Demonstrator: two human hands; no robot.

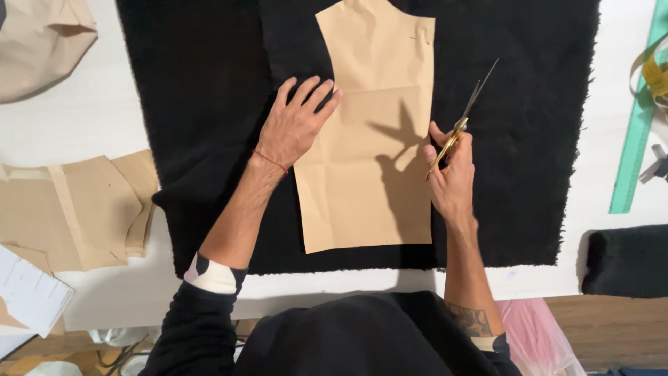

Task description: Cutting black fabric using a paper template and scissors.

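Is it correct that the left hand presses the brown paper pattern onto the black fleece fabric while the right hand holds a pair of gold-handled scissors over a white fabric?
Not quite. The head view shows the right hand holding the gold-handled scissors over the same black fleece fabric, not a white one. The left hand does press the brown paper pattern onto it.
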